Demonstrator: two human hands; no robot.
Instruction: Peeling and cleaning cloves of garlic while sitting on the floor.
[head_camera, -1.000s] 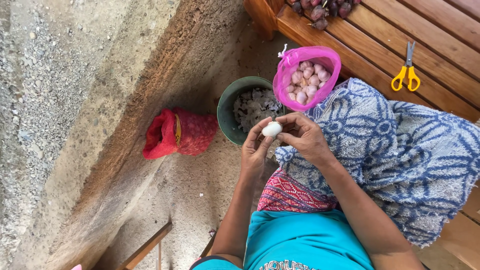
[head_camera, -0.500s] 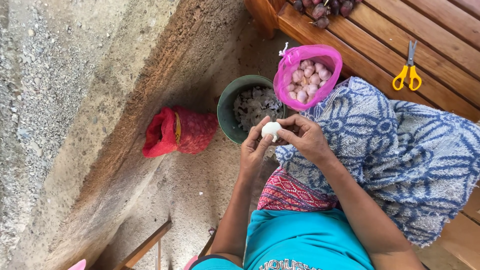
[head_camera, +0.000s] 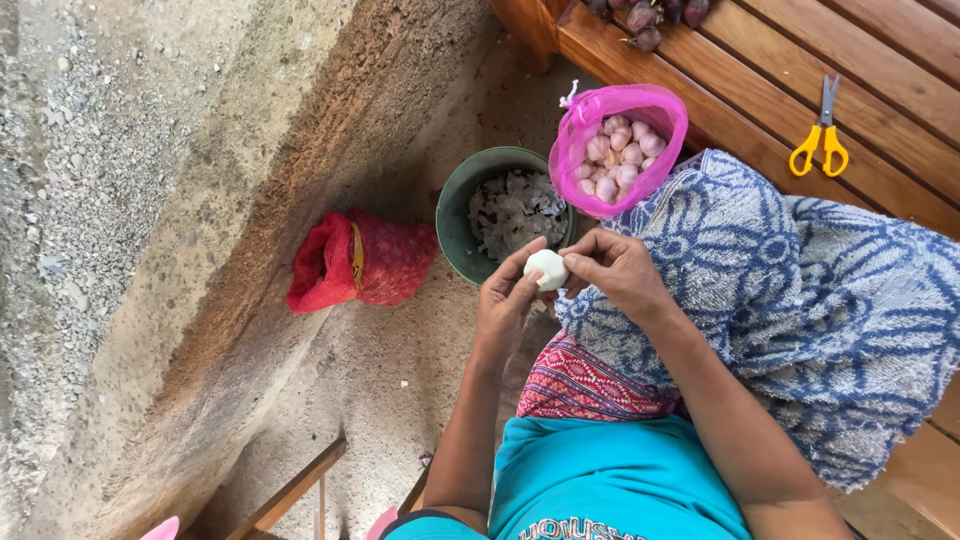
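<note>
My left hand (head_camera: 508, 300) and my right hand (head_camera: 615, 270) together hold a white garlic bulb (head_camera: 546, 268) between their fingertips, just above the near rim of a dark green bowl (head_camera: 455, 215) full of pale papery peels. Right beside the bowl, a pink mesh bag (head_camera: 578, 140) stands open with several peeled garlic cloves inside. My right forearm rests on a blue-and-white patterned towel (head_camera: 800, 300) spread over my lap.
A red mesh sack (head_camera: 360, 262) lies on the sandy ground left of the bowl. Yellow-handled scissors (head_camera: 822, 135) lie on the wooden slatted bench (head_camera: 900, 90) at top right, with dark bulbs (head_camera: 645, 15) at its far end. A wooden frame (head_camera: 290, 490) shows at bottom.
Both hands stay on the garlic bulb; the fingers shift slightly around it. Nothing else has moved.
</note>
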